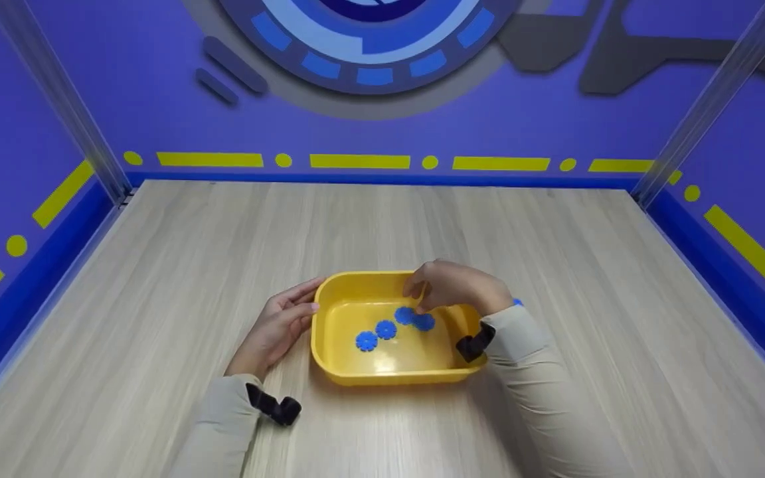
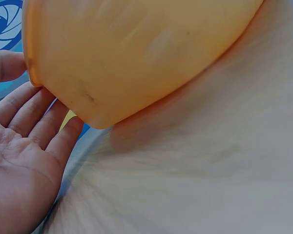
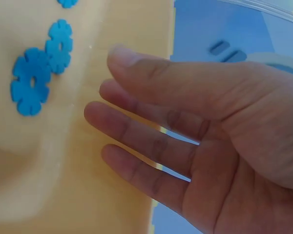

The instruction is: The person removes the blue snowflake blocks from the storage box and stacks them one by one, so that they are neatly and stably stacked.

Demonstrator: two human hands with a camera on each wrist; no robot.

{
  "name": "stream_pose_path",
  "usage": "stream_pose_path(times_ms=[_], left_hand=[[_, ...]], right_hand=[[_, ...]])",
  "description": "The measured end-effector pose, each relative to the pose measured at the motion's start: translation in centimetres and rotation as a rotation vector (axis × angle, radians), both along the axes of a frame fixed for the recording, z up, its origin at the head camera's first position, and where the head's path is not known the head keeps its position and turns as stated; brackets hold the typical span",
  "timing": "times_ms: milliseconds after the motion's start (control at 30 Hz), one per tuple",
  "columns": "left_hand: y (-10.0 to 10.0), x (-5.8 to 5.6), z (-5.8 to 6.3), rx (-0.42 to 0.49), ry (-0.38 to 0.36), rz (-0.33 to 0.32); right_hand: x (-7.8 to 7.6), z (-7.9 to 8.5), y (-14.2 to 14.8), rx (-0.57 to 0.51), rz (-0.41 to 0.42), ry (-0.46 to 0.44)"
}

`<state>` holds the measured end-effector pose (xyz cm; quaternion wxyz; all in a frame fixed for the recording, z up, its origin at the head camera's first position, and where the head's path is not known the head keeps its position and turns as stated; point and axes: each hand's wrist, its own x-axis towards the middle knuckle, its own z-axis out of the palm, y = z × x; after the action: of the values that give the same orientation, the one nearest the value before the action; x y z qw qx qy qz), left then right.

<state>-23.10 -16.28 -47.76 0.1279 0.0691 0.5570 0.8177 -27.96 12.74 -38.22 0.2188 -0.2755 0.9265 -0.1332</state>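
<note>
A yellow plastic tub (image 1: 396,378) sits on the wooden table, with several blue flower-shaped plastic discs (image 1: 366,341) lying on its floor. My left hand (image 1: 278,332) holds the tub's left end. In the left wrist view its thumb is at the rim and the fingers (image 2: 51,119) lie along the outer wall. My right hand (image 1: 459,285) reaches over the tub's far right side. In the right wrist view, its thumb and fingers (image 3: 136,124) are loosely extended above the wall, apart from the discs, with nothing between them. The right forearm hides the tub's right end.
A bit of something blue (image 1: 517,302) shows beyond the right wrist, mostly hidden. Purple-blue panels (image 1: 369,136) with yellow marks enclose the table (image 1: 256,226) at the back and both sides. Black straps with small mounts (image 1: 283,410) sit on both wrists.
</note>
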Motion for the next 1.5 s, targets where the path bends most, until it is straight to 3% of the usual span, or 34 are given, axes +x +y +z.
stream_pose_path(times_ms=[300, 867, 1233, 1500], left_hand=[[0.1, 0.0, -0.1, 0.003, -0.016, 0.002], [-0.1, -0.1, -0.2, 0.015, 0.010, 0.004], [-0.1, 0.0, 0.0, 0.008, 0.017, -0.015], [-0.1, 0.0, 0.0, 0.014, 0.013, -0.013]], right_hand=[[0.1, -1.5, -1.5, 0.039, -0.002, -0.030], [0.8, -2.5, -2.5, 0.042, 0.044, 0.034], [0.9, -2.5, -2.4, 0.098, 0.040, 0.025], [0.9, -2.2, -2.3, 0.072, 0.026, -0.012]])
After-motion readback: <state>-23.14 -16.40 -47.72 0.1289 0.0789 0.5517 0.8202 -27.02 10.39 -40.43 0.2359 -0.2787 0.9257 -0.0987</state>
